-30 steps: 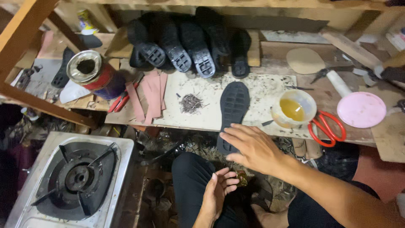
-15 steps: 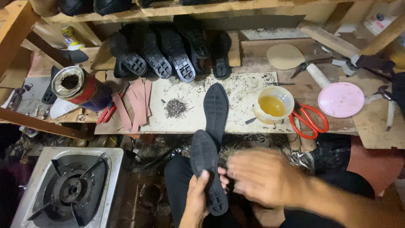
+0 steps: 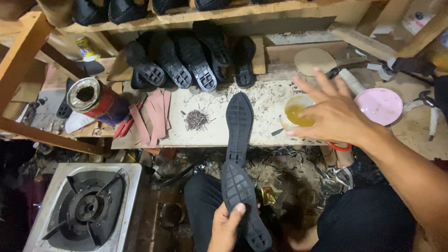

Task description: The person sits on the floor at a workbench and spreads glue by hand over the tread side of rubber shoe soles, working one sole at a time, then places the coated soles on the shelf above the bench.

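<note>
While a silver single-burner gas stove point(image 3: 84, 205) sits low at the left, a scarred white cutting board point(image 3: 205, 133) carries a second black rubber sole point(image 3: 239, 126). Over the lap, the left hand point(image 3: 226, 228) pinches a black rubber shoe sole point(image 3: 242, 205), thumb across its treaded face. With fingers spread wide and holding nothing, the right hand point(image 3: 333, 114) hovers above a small white bowl of amber glue point(image 3: 297, 113).

Black ribbed sole point(image 3: 242, 200); amber glue in white cup point(image 3: 298, 115); pink lid point(image 3: 379, 106); red can point(image 3: 95, 101).
</note>
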